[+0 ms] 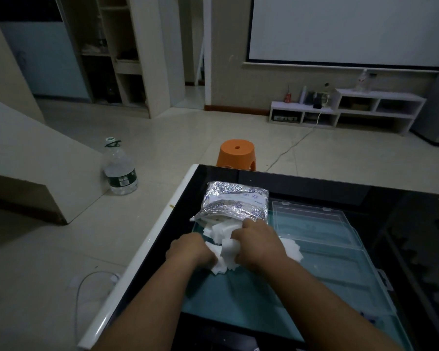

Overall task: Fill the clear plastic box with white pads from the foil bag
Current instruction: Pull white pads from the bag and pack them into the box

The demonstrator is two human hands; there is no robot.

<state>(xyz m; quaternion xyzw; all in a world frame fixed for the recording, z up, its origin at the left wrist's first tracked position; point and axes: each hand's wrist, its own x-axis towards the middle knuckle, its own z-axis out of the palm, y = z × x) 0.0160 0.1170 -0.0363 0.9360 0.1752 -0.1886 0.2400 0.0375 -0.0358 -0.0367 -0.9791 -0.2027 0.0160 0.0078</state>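
Note:
A silver foil bag (236, 202) lies on the black glass table, its open mouth turned toward me. White pads (219, 230) spill out of that mouth in a loose heap. My left hand (189, 249) grips pads at the heap's near left side. My right hand (259, 243) is curled over the heap just below the bag's mouth and grips pads too. More pads (293, 249) show to the right of my right wrist. The clear plastic box (340, 239) lies open under and to the right of my hands, its lid folded out toward the far side.
The black glass table (314, 184) has a white rim (147, 249) along its left edge. An orange stool (236, 154) stands just beyond the far edge. A large water bottle (119, 171) stands on the floor at the left. A white cable (86, 282) lies on the floor.

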